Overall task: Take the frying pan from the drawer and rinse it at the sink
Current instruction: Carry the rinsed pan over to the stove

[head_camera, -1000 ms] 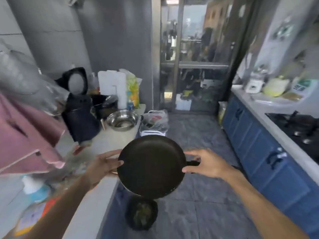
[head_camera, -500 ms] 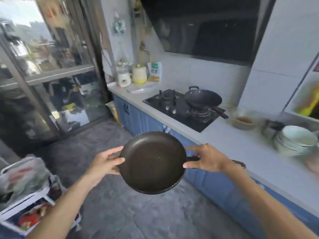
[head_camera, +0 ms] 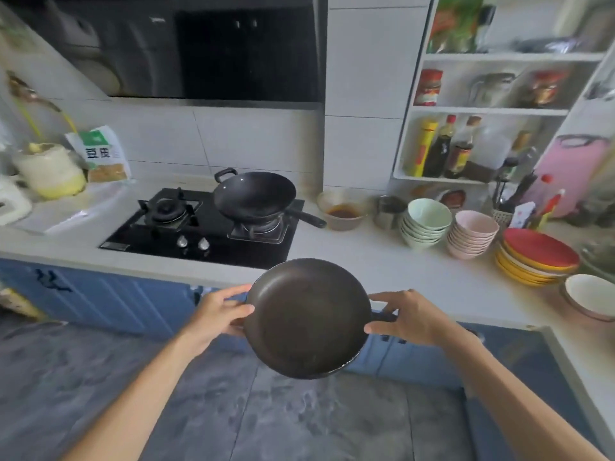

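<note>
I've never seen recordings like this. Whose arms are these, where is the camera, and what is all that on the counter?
There is no machine here: these are a person's two bare arms. The pictures come from one wide-angle camera worn on the person's head, looking forward and down, so you see roughly what they see. The left hand holds the rim of a dark frying pan, and the right hand grips its handle close to the pan. The pan is in the air in front of the white counter. On the counter are a black gas hob with a wok on one burner, a stack of green bowls, a stack of pink bowls and a pile of red and yellow plates. No sink shows in this view.
</note>
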Motion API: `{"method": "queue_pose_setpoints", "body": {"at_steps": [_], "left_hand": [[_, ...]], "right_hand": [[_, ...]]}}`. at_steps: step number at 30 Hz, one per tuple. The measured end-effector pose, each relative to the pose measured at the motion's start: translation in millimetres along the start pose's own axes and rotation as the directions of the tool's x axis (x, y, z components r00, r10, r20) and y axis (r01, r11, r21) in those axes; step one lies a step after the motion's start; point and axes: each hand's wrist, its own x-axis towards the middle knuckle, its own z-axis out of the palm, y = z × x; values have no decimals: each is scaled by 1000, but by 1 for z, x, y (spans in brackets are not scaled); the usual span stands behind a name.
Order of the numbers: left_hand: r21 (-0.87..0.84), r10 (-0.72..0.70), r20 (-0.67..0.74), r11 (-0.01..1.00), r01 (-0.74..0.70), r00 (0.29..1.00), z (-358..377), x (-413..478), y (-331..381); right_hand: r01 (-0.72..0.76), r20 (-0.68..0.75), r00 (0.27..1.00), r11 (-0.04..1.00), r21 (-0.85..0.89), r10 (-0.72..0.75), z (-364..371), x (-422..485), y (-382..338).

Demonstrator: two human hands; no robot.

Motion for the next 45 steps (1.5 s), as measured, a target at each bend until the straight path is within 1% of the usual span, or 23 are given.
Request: {"method": "queue_pose_setpoints", "body": {"at_steps": [6, 9, 13, 17, 22, 26, 28, 32, 36, 38, 42, 45], "left_hand": [[24, -19, 106, 1000, 17, 994, 14, 90, 11], [7, -24, 120, 1000, 24, 992, 18, 127, 19], [-39, -30, 49, 999, 32, 998, 1, 158, 25], [-96, -30, -81, 995, 23, 996, -41, 174, 36], [-103, -1, -199, 995, -19, 980, -122, 186, 40], [-150, -19, -296, 988, -27, 955, -196, 197, 22], [-149, -32, -334, 989, -20, 942, -240, 203, 9], [-171, -69, -392, 985, 1, 917, -338, 218, -10], [-200, -98, -431, 980, 12, 897, -439, 228, -18], [-195, -100, -450, 981, 11, 887, -487, 233, -19], [-194, -125, -472, 980, 36, 873, -571, 246, -31], [-215, -155, -481, 975, 56, 863, -625, 268, -45]], "right_hand": [[-107, -35, 993, 992, 70, 109, -4, 34, 25], [-140, -58, 988, 990, 11, 140, -19, 67, 29], [-52, -32, 998, 996, -76, 50, -43, 129, 23], [40, 13, 999, 989, -141, -38, -68, 199, -20], [171, 40, 985, 968, -184, -166, -70, 279, -94], [292, 88, 956, 937, -193, -280, -50, 345, -161], [331, 122, 942, 922, -201, -311, -31, 378, -198], [370, 141, 926, 915, -161, -350, 18, 455, -267], [408, 182, 905, 904, -125, -383, 48, 509, -360], [425, 173, 898, 899, -103, -405, 67, 536, -403], [470, 207, 869, 880, -67, -449, 106, 586, -471], [473, 228, 861, 880, -36, -454, 134, 623, -512]]}}
